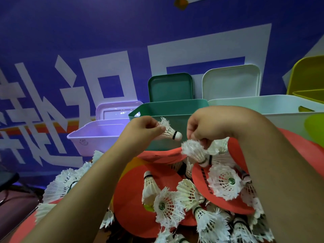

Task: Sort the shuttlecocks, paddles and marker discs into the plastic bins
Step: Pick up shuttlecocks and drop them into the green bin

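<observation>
My left hand (145, 128) pinches a white shuttlecock (171, 131) by its feathers, its cork pointing right, in front of the green bin (171, 107). Just to its right, my right hand (201, 128) pinches another white shuttlecock (194, 152) by the feather rim, cork hanging down. Below both hands lies a heap of several white shuttlecocks (168, 207) mixed with red marker discs (129, 193) and a red paddle (203, 179). A lilac bin (91, 137) stands left of the green one and a white bin (263, 104) right of it.
Lids lean against the blue wall behind the bins: a lilac lid (119, 109), a green lid (171, 87) and a white lid (231, 81). A yellow-green bin (306, 79) sits at the far right. A dark chair (10, 186) stands at the lower left.
</observation>
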Demonstrator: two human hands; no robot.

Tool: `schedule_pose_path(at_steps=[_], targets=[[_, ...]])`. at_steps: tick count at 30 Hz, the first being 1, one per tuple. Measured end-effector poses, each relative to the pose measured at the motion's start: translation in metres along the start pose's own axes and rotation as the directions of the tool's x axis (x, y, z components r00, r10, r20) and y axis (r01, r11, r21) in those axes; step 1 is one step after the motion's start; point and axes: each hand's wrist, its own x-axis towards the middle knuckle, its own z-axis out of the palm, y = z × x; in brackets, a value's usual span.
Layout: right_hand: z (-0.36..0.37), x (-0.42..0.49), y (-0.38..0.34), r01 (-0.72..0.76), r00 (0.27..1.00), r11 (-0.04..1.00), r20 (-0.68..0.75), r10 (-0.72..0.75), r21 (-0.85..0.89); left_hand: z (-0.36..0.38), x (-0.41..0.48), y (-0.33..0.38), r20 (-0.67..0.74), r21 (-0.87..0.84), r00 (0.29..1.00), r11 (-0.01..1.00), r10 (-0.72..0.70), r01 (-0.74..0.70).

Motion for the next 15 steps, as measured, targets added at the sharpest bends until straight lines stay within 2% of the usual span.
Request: schedule_pose_path(at_steps=[4, 6, 9, 11, 15], targets=[[-0.007, 0.001, -0.003, 0.073, 0.971, 0.987, -0.238, -0.037, 0.145, -0.003, 0.016, 0.001, -0.124, -0.045, 0.990, 0.997, 0.064, -0.070], [-0.009, 0.006, -0.005, 0.115, 0.918, 0.976, -0.395, -0.034, 0.183, -0.004, 0.025, 0.005, -0.199, 0.008, 0.975, 0.995, 0.095, -0.095], [-0.007, 0.018, -0.001, 0.160, 0.799, 0.950, -0.600, 0.035, 0.270, -0.005, 0.039, 0.008, -0.278, 0.056, 0.950, 0.990, 0.141, -0.130], [-0.003, 0.027, 0.003, 0.192, 0.733, 0.922, -0.674, 0.093, 0.336, -0.003, 0.050, 0.007, -0.313, 0.066, 0.936, 0.987, 0.160, -0.146], [0.003, 0.037, 0.010, 0.211, 0.661, 0.894, -0.731, 0.168, 0.396, 0.003, 0.069, 0.001, -0.362, 0.077, 0.917, 0.986, 0.166, -0.147]])
